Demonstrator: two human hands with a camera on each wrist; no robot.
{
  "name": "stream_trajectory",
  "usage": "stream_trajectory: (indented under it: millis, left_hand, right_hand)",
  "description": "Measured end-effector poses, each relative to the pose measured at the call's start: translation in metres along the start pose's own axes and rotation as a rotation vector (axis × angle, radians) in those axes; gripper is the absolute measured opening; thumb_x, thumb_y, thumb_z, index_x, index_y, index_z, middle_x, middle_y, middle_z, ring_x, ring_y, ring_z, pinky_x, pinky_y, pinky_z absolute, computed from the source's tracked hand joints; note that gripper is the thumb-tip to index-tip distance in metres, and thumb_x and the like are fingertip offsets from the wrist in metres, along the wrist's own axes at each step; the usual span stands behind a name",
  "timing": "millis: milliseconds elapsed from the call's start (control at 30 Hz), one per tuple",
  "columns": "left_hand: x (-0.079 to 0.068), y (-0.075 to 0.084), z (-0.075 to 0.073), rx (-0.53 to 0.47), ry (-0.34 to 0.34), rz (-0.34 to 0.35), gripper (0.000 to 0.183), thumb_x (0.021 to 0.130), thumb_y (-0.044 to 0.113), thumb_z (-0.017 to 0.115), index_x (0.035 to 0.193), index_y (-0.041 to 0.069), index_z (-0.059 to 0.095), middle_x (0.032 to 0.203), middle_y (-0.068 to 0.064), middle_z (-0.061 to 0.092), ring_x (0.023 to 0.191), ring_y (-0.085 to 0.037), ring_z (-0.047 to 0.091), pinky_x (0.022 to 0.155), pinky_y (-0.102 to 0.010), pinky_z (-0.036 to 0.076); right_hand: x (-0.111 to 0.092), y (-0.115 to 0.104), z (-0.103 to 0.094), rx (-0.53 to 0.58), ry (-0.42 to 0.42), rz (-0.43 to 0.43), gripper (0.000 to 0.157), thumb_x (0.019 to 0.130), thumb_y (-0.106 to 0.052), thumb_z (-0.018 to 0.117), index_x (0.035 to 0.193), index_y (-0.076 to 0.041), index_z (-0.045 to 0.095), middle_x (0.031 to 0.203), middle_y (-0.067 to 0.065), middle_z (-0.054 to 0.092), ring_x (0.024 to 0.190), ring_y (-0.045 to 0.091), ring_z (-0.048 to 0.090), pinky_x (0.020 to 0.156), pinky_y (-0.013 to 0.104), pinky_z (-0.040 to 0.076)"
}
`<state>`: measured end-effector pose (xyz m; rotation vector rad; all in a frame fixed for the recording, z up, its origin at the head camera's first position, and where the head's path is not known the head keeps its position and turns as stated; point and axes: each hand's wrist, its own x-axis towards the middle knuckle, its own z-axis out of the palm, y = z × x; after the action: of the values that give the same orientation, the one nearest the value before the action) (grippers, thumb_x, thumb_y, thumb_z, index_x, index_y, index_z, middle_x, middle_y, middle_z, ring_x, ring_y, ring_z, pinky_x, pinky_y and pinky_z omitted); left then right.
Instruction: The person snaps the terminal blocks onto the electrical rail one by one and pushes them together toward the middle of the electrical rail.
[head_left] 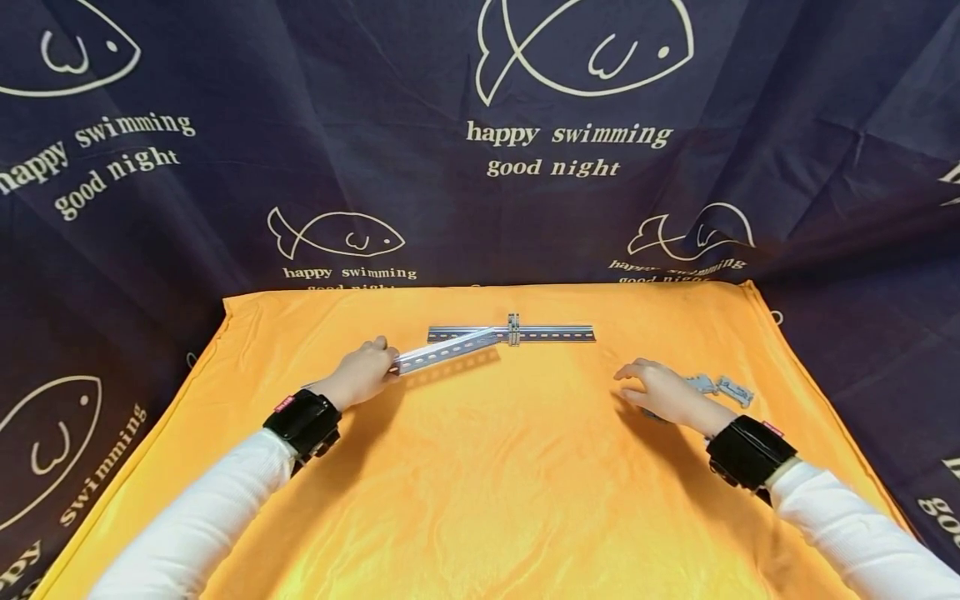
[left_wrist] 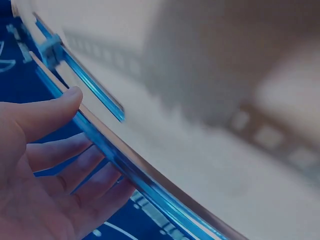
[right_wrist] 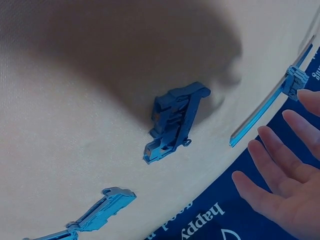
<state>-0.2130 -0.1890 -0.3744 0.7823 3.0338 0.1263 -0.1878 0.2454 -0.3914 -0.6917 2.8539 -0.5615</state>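
My left hand (head_left: 362, 372) grips one end of a slotted metal DIN rail (head_left: 448, 350). In the left wrist view the thumb lies along one side of this rail (left_wrist: 120, 157), with the fingers on the other. Its far end overlaps a second DIN rail (head_left: 558, 333), which lies across the back of the table. Grey terminal blocks (head_left: 513, 330) sit clipped together on that second rail near its middle. My right hand (head_left: 660, 392) hovers at the right with spread fingers and nothing in them. Close by, a loose terminal block (right_wrist: 175, 122) lies in the hand's shadow.
Further right on the orange tablecloth (head_left: 495, 483) rest two more loose terminal blocks, one (head_left: 735, 392) at the outer side. A dark blue curtain (head_left: 435, 183) with fish drawings hangs behind the back edge and at both sides.
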Motion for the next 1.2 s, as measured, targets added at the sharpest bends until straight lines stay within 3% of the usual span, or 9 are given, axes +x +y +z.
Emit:
stream_trajectory:
  millis: [667, 1200]
  left_hand:
    - [0.037, 0.061, 0.019, -0.027, -0.05, 0.171, 0.014, 0.079, 0.017, 0.067, 0.085, 0.007, 0.059, 0.082, -0.007, 0.044, 0.074, -0.024, 0.045, 0.06, -0.034, 0.044]
    - [0.045, 0.087, 0.034, -0.025, -0.145, 0.178, 0.014, 0.081, 0.02, 0.063, 0.09, 0.009, 0.059, 0.086, -0.005, 0.044, 0.078, -0.02, 0.043, 0.065, -0.029, 0.041]
  right_hand:
    - [0.0, -0.001, 0.0, 0.007, 0.014, -0.002, 0.025, 0.085, -0.01, 0.056, 0.107, 0.002, 0.057, 0.104, 0.02, 0.054, 0.098, 0.037, 0.051, 0.082, 0.044, 0.041]
    - [-0.002, 0.001, 0.0, 0.008, 0.025, 0.001, 0.023, 0.085, -0.009, 0.057, 0.105, 0.002, 0.058, 0.101, 0.019, 0.055, 0.096, 0.037, 0.053, 0.081, 0.045, 0.041]
